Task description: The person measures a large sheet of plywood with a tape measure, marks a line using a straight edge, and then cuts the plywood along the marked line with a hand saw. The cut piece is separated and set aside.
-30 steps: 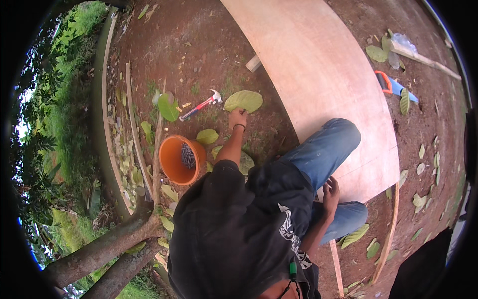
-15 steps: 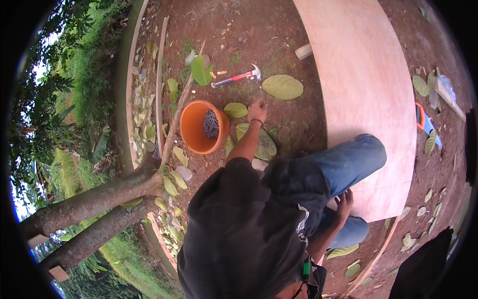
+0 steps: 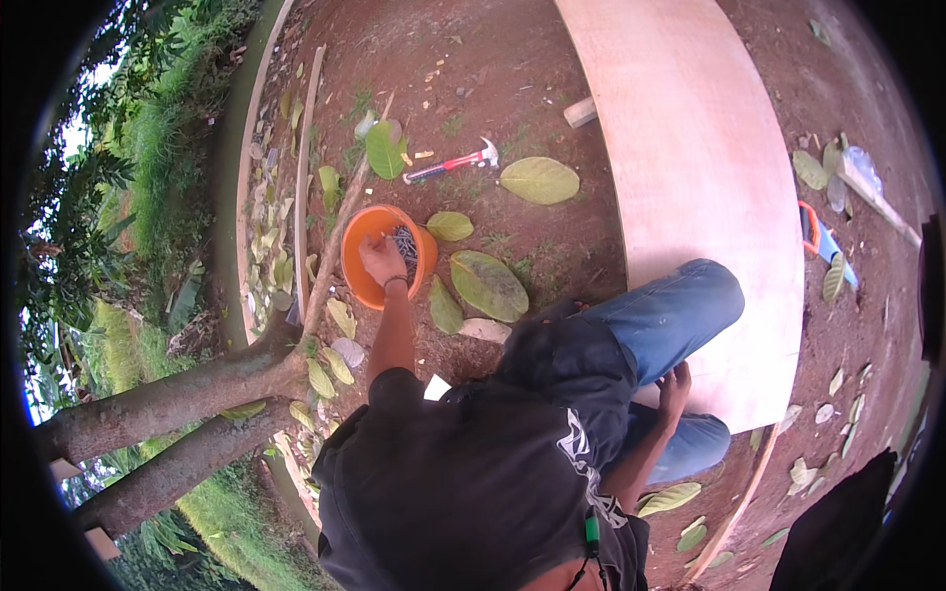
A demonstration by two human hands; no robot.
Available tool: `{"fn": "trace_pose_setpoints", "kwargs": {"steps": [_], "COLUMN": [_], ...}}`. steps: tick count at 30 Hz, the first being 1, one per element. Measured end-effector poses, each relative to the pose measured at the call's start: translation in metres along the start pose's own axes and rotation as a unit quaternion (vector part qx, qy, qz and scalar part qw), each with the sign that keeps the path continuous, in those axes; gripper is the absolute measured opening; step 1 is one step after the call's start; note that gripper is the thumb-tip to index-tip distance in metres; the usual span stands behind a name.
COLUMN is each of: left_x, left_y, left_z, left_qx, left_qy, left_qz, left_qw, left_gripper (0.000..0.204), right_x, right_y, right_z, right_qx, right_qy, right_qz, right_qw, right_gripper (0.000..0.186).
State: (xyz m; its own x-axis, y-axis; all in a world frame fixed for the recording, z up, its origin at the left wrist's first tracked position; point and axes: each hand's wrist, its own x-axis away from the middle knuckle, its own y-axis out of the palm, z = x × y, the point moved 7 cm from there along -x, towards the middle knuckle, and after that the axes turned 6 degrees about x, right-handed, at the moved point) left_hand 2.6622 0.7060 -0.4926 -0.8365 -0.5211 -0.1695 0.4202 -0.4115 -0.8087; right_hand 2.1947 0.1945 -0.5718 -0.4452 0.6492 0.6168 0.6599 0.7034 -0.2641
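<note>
**My left hand (image 3: 382, 260) dips into an orange bucket (image 3: 430, 258), grey nails (image 3: 407, 242) just to its right**

On the brown earth (image 3: 576, 231), I reach out on my left side with my left hand inside the mouth of the bucket, its back turned upward and its fingers drawn in narrow; whether they pinch anything, I cannot tell. The nails lie low in the bucket, just to the right of my knuckles, in a jumbled heap that points several ways and shares no long axis. Whether my fingers touch them is hidden from this angle. The left is plainly the nearer hand: my right hand (image 3: 674, 390) rests well apart from the bucket, between my bent legs (image 3: 680, 303) and near the close end of a long pale board (image 3: 690, 148). Its fingers are partly out of sight, so how wide they stand, or what they hold, I cannot tell. Beyond the bucket and to its right lies a red-handled hammer (image 3: 451, 164), its long axis slanting from the handle's butt, on the bucket's side, out to the claw head. A broad leaf (image 3: 539, 180) lies just right of that head, and a blue-bladed saw (image 3: 828, 248) lies past the board's right edge.
</note>
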Motion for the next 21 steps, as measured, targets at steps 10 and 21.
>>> {"fn": "trace_pose_setpoints", "kwargs": {"steps": [10, 21], "left_x": [0.279, 0.705], "left_y": [0.101, 0.233], "left_z": [0.324, 0.443], "left_qx": [0.332, 0.03], "left_qy": [0.384, 0.78], "left_qz": [-0.416, -0.476], "left_qw": [0.755, 0.405], "left_gripper": [0.056, 0.082], "right_x": [-0.017, -0.058], "right_y": [-0.045, -0.145], "right_z": [-0.017, -0.064], "right_qx": [0.016, -0.083], "right_qy": [-0.021, -0.039], "right_qz": [0.156, 0.471], "right_qw": [0.987, 0.877], "right_gripper": [0.037, 0.035]}}
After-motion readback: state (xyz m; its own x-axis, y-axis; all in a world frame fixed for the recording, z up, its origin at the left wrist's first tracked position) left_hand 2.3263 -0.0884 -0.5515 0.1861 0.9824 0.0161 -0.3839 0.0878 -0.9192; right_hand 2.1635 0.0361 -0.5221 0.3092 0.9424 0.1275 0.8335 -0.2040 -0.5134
